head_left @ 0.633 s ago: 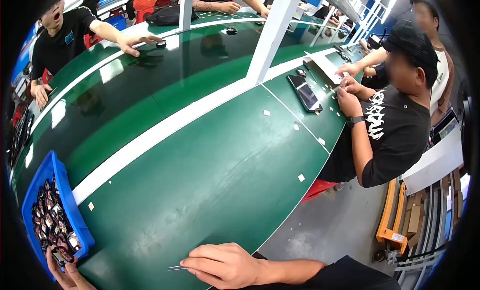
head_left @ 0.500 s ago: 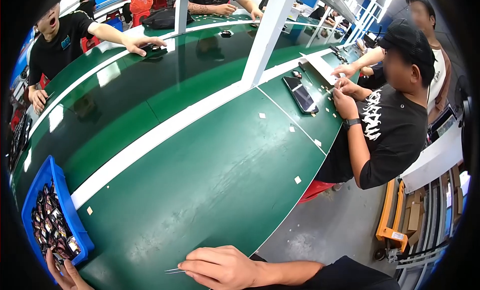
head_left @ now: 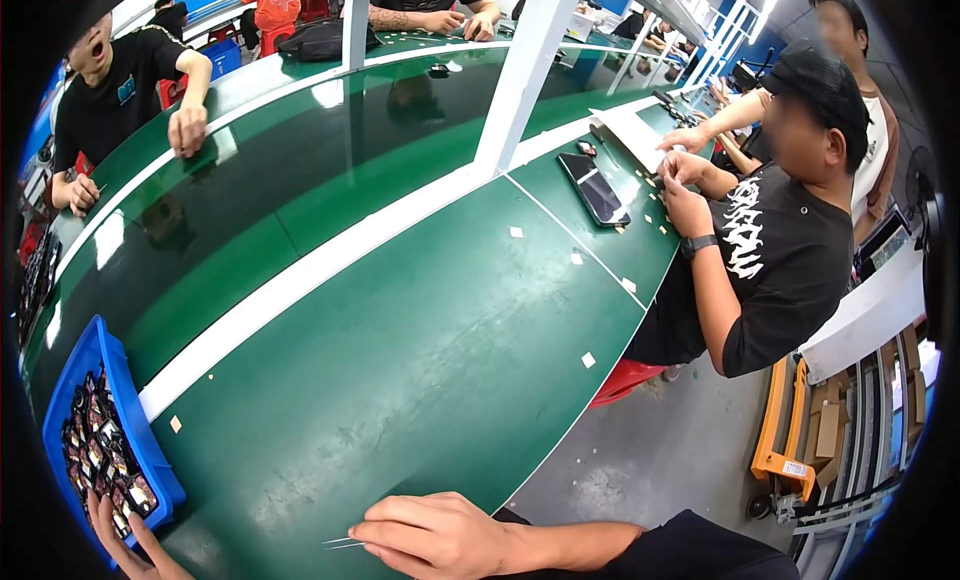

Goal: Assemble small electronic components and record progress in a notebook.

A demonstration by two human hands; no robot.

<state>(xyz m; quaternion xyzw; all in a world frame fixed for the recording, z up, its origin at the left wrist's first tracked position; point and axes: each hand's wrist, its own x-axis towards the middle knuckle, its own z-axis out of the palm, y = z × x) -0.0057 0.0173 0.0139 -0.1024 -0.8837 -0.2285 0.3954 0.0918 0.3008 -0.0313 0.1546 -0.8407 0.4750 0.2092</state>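
At the lower left, my left hand reaches to the near end of a blue plastic bin, fingers apart. Inside the bin lies a heap of small black electronic parts with bits of red, white and yellow. One of the parts is close to my fingertips; I see none gripped. My right hand rests low over the green table, closed around thin metal tweezers. The tips of the tweezers point left, with nothing visible between them.
Small pale squares are scattered on the green tabletop. A phone lies near a seated co-worker on the right. A white post rises behind the table. Beyond it a dark conveyor belt runs past other people.
My left hand has reached slightly further over the bin's parts. My right hand hardly moves. Across the belt, a person's arm has drawn back, and the dark item by that hand has moved left.
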